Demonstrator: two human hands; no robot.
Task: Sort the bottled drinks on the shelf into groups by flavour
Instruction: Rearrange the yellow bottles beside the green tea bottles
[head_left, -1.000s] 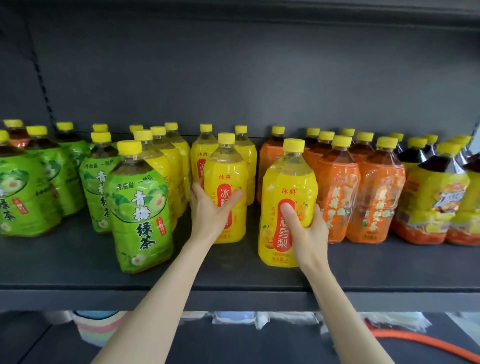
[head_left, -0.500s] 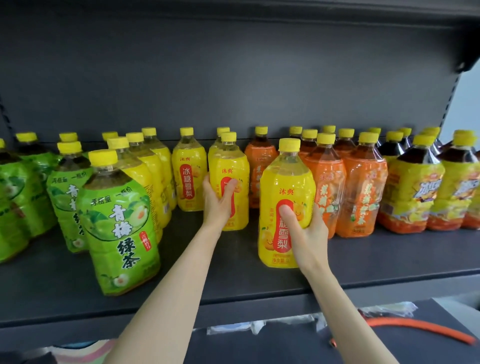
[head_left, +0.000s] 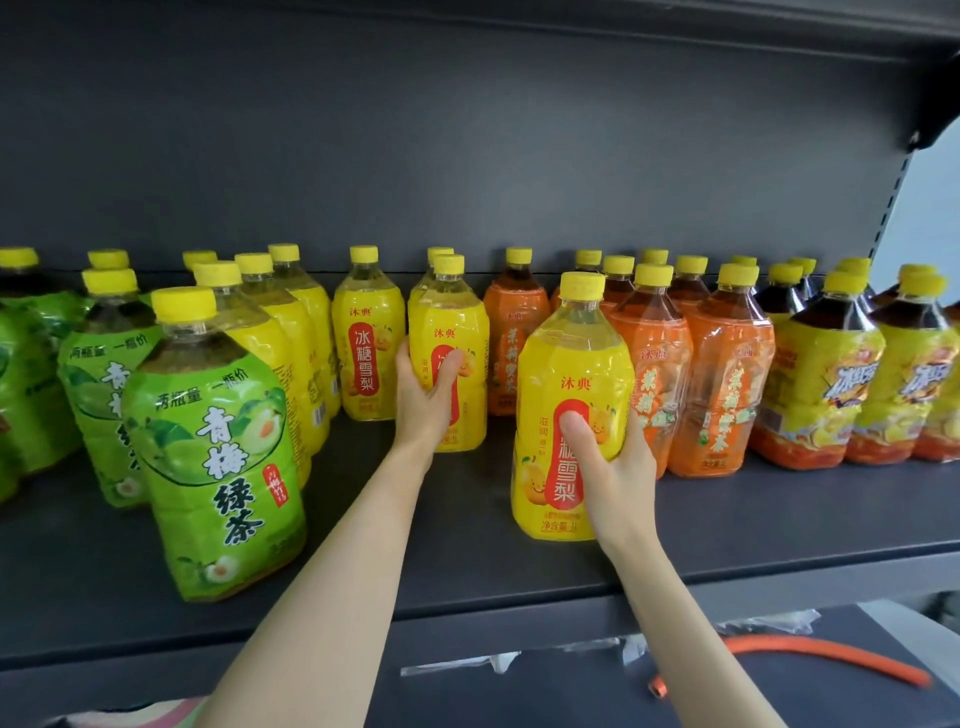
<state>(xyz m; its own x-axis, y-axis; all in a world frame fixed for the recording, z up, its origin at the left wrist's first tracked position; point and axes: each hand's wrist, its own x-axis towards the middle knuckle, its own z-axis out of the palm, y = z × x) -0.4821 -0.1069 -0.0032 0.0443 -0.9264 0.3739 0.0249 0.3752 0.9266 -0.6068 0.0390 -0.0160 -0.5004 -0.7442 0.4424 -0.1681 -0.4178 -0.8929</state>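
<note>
Bottled drinks with yellow caps stand on a dark grey shelf (head_left: 467, 587). My right hand (head_left: 608, 467) grips a yellow pear-drink bottle (head_left: 571, 374) near the shelf's front, thumb across its red label. My left hand (head_left: 428, 400) grips another yellow bottle (head_left: 457, 322) further back, in the middle. More yellow bottles (head_left: 368, 338) stand left of it. Green tea bottles (head_left: 218, 447) fill the left side. Orange bottles (head_left: 722, 374) stand right of my right hand, and dark-tea bottles with yellow labels (head_left: 826, 384) at the far right.
One orange bottle (head_left: 514, 332) stands at the back between the yellow bottles and the orange group. The shelf's back panel (head_left: 467, 156) is dark grey. Below the shelf lie an orange hose (head_left: 831, 657) and clear plastic wrapping (head_left: 498, 662).
My view has shifted right and closer. The left hand has pushed its yellow bottle a little further back. The right hand keeps its hold on the front yellow bottle.
</note>
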